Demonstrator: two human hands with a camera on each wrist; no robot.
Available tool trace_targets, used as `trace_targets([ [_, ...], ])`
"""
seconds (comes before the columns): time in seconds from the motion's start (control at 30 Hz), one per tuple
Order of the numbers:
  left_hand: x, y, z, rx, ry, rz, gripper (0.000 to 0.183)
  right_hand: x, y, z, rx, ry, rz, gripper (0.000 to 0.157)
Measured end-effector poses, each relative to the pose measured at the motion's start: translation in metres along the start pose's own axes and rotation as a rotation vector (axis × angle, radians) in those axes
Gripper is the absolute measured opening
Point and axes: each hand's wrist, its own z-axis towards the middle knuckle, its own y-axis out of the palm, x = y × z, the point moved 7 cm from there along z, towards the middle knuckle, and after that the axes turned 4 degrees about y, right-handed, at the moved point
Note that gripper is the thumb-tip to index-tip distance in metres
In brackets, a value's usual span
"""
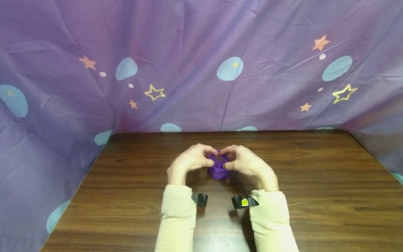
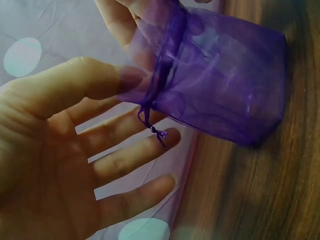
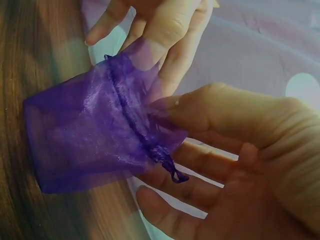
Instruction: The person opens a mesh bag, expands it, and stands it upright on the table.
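Both hands meet at a small sheer purple drawstring pouch [image 1: 219, 173] at the middle of the table. My left hand [image 1: 192, 160] pinches one side of its mouth between thumb and fingers, the other fingers spread apart. Opposite it, my right hand [image 1: 247, 162] pinches the other side of the mouth. In the left wrist view the pouch [image 2: 225, 80] shows a gathered band below its top edge, with a short knotted cord [image 2: 156, 131] hanging from it. A cord loop [image 3: 176, 172] hangs at the other end in the right wrist view. No contents show through the mesh.
A dark wooden table [image 1: 321, 196] lies under the hands. Purple cloth [image 1: 195, 70] with stars and pale blue ovals hangs behind it and along both sides. Black camera mounts [image 1: 201, 200] sit on the inner side of each cream sleeve [image 1: 178, 217].
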Motion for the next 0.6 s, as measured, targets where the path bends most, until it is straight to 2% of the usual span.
trace_targets([
  [0.17,-0.003,0.001,-0.005,-0.009,0.017,-0.011,0.034,0.0,0.007,0.001,-0.016,-0.029,0.03,0.04],
  [0.3,-0.007,0.0,-0.01,0.017,0.035,-0.061,0.029,-0.001,0.009,0.001,0.001,-0.056,0.06,0.034],
  [0.43,-0.006,-0.005,-0.013,0.051,0.057,-0.117,0.025,0.0,0.001,-0.001,0.06,-0.032,0.064,0.029],
  [0.6,-0.007,-0.007,-0.016,0.065,0.047,-0.148,0.025,0.003,-0.005,-0.005,0.099,0.011,0.04,0.029],
])
